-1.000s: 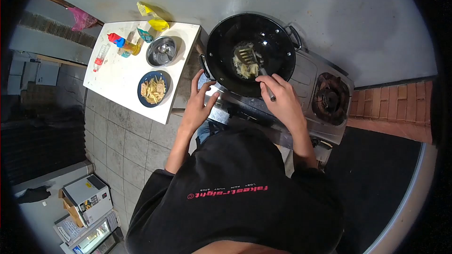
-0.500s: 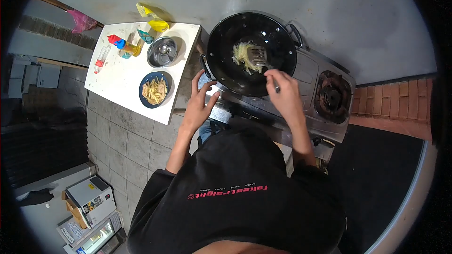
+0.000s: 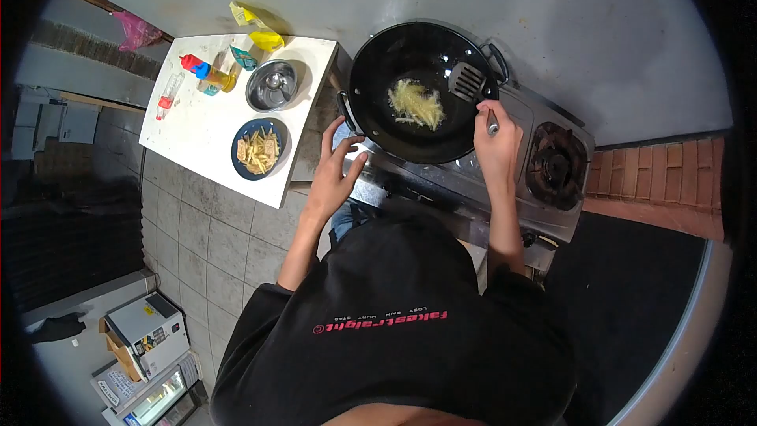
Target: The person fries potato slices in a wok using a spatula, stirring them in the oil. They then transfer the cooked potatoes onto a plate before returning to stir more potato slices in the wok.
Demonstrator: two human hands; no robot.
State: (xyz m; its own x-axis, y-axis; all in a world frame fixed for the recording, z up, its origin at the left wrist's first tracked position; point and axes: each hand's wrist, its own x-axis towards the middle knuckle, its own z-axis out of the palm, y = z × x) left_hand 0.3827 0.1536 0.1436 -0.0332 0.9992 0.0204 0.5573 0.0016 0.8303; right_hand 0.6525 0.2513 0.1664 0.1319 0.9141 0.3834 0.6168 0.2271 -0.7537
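Note:
A black wok (image 3: 394, 51) sits on the steel stove (image 3: 516, 122), with pale yellow strips of food (image 3: 417, 105) bubbling in its middle. My right hand (image 3: 497, 130) is wrapped round the handle of a slotted spatula (image 3: 467, 81), whose head is at the wok's right side, apart from the food. My left hand (image 3: 335, 173) is beside the wok's left handle (image 3: 344, 110), fingers spread; a fingertip is close to that handle, and whether it touches cannot be told.
On the white table (image 3: 197, 126) at left are a blue plate of fries (image 3: 257, 150), a steel bowl (image 3: 271, 86), sauce bottles (image 3: 213, 76), a clear bottle (image 3: 169, 96) and a yellow packet (image 3: 264, 35). A bare burner (image 3: 556, 162) lies right of the wok.
The spatula has moved from over the food to the wok's right side, my right hand going right with it. The strips lie more spread out. My left hand has stayed in place.

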